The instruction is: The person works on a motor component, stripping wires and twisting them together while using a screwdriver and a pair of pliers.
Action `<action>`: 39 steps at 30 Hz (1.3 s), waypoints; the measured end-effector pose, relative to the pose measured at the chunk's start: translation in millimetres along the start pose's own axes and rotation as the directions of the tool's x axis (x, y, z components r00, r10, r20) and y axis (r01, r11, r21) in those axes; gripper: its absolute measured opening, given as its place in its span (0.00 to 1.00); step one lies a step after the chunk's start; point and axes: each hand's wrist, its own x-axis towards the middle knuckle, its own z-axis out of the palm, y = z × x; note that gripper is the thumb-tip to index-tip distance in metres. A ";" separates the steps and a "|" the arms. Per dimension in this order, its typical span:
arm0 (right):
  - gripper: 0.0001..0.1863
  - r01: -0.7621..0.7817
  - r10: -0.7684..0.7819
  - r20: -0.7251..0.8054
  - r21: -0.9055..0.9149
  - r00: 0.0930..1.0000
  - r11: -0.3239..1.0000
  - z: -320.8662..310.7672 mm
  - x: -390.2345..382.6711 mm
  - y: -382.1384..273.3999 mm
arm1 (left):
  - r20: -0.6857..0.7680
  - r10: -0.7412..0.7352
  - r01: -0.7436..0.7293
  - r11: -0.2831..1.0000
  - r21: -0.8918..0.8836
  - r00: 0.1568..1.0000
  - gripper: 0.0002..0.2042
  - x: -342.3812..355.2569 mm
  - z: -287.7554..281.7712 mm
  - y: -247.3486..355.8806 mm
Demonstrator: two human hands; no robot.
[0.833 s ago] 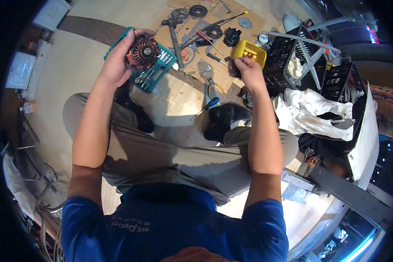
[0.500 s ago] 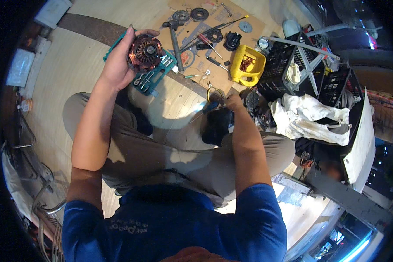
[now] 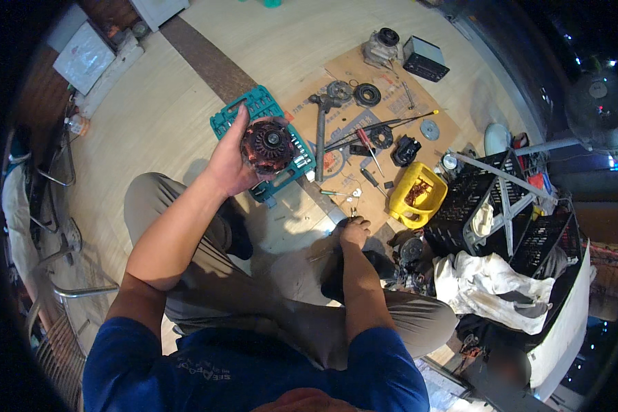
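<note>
Over the green socket-set case (image 3: pixel 259 97): one copper-wound motor core (image 3: pixel 268 147). I am seeing the left hand (image 3: pixel 229 163) gripping it, thumb raised along its side, the other fingers mostly hiding behind it. Core and hand are covering part of the sockets.

Near the floor, by one foot: one right hand (image 3: pixel 355 232), fingers pointing down. Whatever is lying beneath is staying too shaded for me to identify, and I cannot tell whether this hand is gripping anything.

One cut-open yellow jug (image 3: pixel 401 192), holding coppery scraps. One hammer (image 3: pixel 321 141), lying on a cardboard sheet (image 3: pixel 448 130); tools are interrupting its printed characters. One blue shirt (image 3: pixel 268 374), bearing pale, slanting lettering, the lower frame edge cutting it off. Lower right: one patch, blurring beyond recognition.
</note>
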 end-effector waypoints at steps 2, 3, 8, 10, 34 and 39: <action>0.28 0.013 -0.012 -0.021 0.039 1.000 0.999 7.4 8.0 8.6 | -0.024 0.017 -0.018 1.000 -0.019 1.000 0.33 5.7 4.8 0.4; 0.23 0.056 -0.057 -0.030 -0.013 0.998 0.998 6.3 6.2 6.4 | 0.059 0.038 -0.037 0.999 -0.032 0.998 0.33 6.0 -0.5 2.2; 0.24 0.122 -0.120 0.045 -0.047 0.992 0.991 -18.6 -11.0 -6.6 | 0.135 0.105 -0.104 0.994 -0.014 0.985 0.34 -6.9 -13.4 11.4; 0.26 -0.004 -0.005 0.049 0.174 0.999 0.985 -31.5 2.8 -2.7 | 0.216 0.142 -0.144 0.990 -0.005 0.966 0.35 -5.0 -8.8 14.8; 0.33 0.895 -0.806 -0.542 -0.200 0.238 0.399 -391.6 -152.5 -57.9 | 0.183 -0.042 0.021 0.993 0.116 0.982 0.32 -21.3 28.6 7.9; 0.34 0.904 -0.847 -0.488 -0.231 0.211 0.358 -392.0 -158.0 -59.0 | 0.171 -0.055 0.037 0.994 0.106 0.984 0.31 -17.4 20.3 2.6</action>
